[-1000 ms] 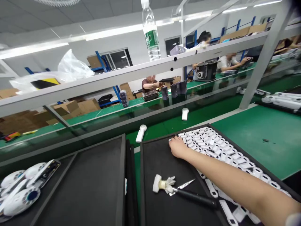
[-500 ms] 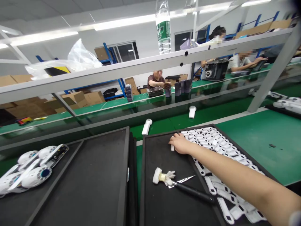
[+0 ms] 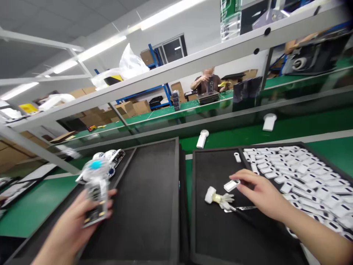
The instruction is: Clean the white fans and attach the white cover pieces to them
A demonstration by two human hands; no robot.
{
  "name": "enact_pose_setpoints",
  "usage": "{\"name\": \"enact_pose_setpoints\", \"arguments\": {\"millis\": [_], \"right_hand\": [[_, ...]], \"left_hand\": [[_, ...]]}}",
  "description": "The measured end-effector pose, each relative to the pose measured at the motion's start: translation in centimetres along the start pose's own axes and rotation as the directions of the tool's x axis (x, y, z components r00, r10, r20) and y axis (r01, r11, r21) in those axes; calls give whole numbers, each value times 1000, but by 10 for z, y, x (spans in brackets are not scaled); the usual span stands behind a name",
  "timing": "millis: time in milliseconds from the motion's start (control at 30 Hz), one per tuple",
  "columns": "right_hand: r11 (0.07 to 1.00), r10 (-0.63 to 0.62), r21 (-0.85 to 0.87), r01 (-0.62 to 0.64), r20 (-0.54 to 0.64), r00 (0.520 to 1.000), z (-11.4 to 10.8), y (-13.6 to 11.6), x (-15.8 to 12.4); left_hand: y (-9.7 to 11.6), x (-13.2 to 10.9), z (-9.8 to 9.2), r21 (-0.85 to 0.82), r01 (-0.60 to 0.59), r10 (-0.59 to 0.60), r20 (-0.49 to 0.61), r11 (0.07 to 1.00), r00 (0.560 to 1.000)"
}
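My left hand point(image 3: 79, 217) grips a blurred white handheld fan point(image 3: 95, 187) with a blue hub and an exposed circuit board in its handle. Above the right tray, my right hand point(image 3: 261, 191) pinches a small white plastic part point(image 3: 231, 185) between its fingertips. Close beside that part lie a white wad of tape point(image 3: 216, 197) and a black-handled craft knife point(image 3: 244, 208), whose handle is mostly hidden under my right hand. Several rows of small white plastic parts point(image 3: 303, 176) fill the far right of the black tray point(image 3: 220, 235).
More white fans point(image 3: 107, 160) lie on the left black tray point(image 3: 149, 195). Two white handles point(image 3: 202, 139) rest on the green bench behind. A glass-and-metal shelf point(image 3: 176, 70) crosses the view. Beyond it, a co-worker point(image 3: 206, 81) sits at a green bench.
My left hand has entered view holding the fan. My right hand has lifted from the parts and now holds a small white part. The view has swung to the left.
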State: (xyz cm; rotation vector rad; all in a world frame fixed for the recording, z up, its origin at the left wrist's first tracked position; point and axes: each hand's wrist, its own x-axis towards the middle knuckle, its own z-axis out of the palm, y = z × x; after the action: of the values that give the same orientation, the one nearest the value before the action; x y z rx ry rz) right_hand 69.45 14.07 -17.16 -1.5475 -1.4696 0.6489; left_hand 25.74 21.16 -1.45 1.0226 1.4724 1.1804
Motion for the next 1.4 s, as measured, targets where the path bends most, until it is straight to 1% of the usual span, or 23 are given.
{"name": "enact_pose_setpoints", "arguments": {"millis": [33,67,100,133,200,233,267,333,433,533,633,767,900,1000,1133,1167,1200,1233,1267,1300,1333,1367,1400], "right_hand": [[997,8,78,-8,-11,1000,3,-12,-3],[990,9,140,-6,-16,1000,5,-24,-4],[981,-1,194,4,-19,1000,7,-36,-4],[970,-21,241,26,-25,999,9,-48,-4],[947,-74,310,88,-57,996,10,-68,-2],[938,-91,329,114,-83,992,10,-76,-1],[933,-93,337,124,-108,990,10,-82,0],[935,-38,346,83,-134,990,9,-89,2],[903,115,428,-34,-165,980,8,-90,5],[807,228,587,-63,-211,951,8,-86,8],[740,270,671,-48,-230,935,9,-83,10],[748,277,662,-49,-245,929,14,-80,9],[755,310,652,-63,-271,911,20,-79,10],[753,333,656,-51,-313,889,25,-81,16],[743,302,669,-28,-298,906,30,-77,21],[776,268,630,-18,-304,914,32,-71,18],[842,210,540,-4,-322,923,34,-62,11],[923,128,384,14,-342,931,38,-50,2],[986,30,166,30,-348,937,43,-36,-9],[993,-84,-106,52,-318,944,48,-20,-22],[940,-154,-338,55,-273,950,54,-3,-35],[858,-174,-512,42,-214,961,59,12,-47],[771,-157,-636,31,-142,977,63,26,-56]], "left_hand": [[-3,1,21,-18,3,0,137,1000,991],[-6,0,44,-36,7,4,285,999,959],[-9,-2,69,-55,32,-6,420,998,908],[-11,-5,95,-77,53,-3,537,996,843],[-13,-13,142,-63,72,-7,703,995,711],[-14,-17,162,-45,56,-3,749,997,663],[-14,-22,180,-25,22,5,776,999,630],[-15,-29,208,4,-78,44,797,997,603],[-18,-38,235,20,-197,99,815,980,571],[-24,-44,250,72,-254,88,820,965,566],[-33,-46,257,108,-330,110,809,938,577],[-47,-40,258,107,-423,171,804,900,569],[-56,-32,255,122,-403,133,825,907,549],[-57,-29,254,96,-399,151,826,912,543],[-57,-23,254,27,-366,196,806,930,559],[-56,-21,255,14,-321,182,799,947,573],[-55,-19,255,-2,-249,152,795,969,587],[-54,-16,256,-24,-150,110,793,988,599],[-52,-14,256,-57,-38,68,792,998,607],[-49,-11,256,-102,73,36,791,992,611],[-47,-9,257,-151,165,19,790,975,613],[-44,-6,257,-201,228,19,787,953,617],[-42,-3,257,-245,259,31,781,934,624]]}}
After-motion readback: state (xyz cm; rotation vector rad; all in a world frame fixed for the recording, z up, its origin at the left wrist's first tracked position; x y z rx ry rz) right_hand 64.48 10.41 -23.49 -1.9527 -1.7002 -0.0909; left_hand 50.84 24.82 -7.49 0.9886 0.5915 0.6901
